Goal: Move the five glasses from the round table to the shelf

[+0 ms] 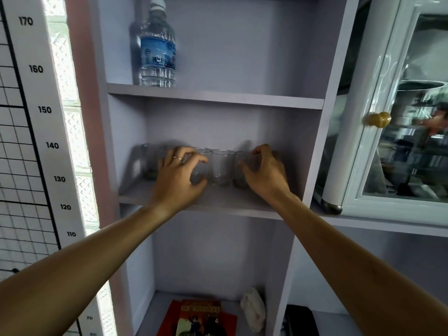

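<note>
The glasses stand in a row on the middle shelf [218, 207], set back from its front edge. 4 can be made out: the leftmost glass [151, 163] near the left wall, the tilted glass [200, 170], the middle glass [222, 167] upright, and the right glass [242, 170]. A 5th cannot be confirmed — the left hand [179, 173] may hide it.

The left hand curls its fingers round the tilted glass, base toward the camera. The right hand [263, 170] wraps its fingers round the right glass, which rests on the shelf.

Handling, as judged: clear glass is rigid, light, smooth and breakable. Grip each around the mid-wall, not the rim, and avoid knocking neighbours — they stand just beside one another.
</note>
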Demonstrator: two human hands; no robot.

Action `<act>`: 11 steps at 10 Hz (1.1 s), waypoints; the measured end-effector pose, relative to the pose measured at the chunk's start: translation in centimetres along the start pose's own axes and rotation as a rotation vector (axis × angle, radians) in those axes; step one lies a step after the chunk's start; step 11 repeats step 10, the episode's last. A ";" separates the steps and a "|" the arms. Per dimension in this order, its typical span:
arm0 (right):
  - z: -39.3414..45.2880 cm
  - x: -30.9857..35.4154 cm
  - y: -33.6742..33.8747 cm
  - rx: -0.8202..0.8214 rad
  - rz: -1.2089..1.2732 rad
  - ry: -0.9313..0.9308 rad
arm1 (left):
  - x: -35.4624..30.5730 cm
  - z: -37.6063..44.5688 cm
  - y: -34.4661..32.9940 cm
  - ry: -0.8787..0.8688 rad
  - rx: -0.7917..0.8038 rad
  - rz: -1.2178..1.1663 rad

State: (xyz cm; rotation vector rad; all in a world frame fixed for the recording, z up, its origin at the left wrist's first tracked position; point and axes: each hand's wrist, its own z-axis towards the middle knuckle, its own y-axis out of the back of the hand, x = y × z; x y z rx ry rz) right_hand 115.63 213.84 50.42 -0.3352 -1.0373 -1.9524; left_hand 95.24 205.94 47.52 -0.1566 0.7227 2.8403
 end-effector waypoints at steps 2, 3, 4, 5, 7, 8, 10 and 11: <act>-1.8 2.0 -3.0 0.066 -0.421 0.281 | 1.9 -0.1 -0.2 0.197 0.230 0.156; -2.1 2.1 -4.1 0.125 -0.432 0.223 | 1.8 -0.1 -0.5 0.223 0.274 0.164; -1.9 2.0 -4.3 0.131 -0.463 0.214 | 1.9 0.0 -0.5 0.231 0.278 0.143; -1.7 2.0 -4.3 0.135 -0.491 0.206 | 2.1 0.0 -0.8 0.234 0.284 0.122; -1.5 2.7 -4.1 0.215 -0.534 0.145 | 2.3 0.1 -0.9 0.224 0.309 0.154; -1.7 3.3 -3.4 0.232 -0.512 0.130 | 2.1 0.0 -0.3 0.198 0.326 0.140; -6.2 2.7 -2.4 0.114 -0.408 0.115 | 1.6 -2.7 1.6 0.131 0.182 0.173; -6.2 2.7 -2.4 0.114 -0.408 0.115 | 1.6 -2.7 1.6 0.131 0.182 0.173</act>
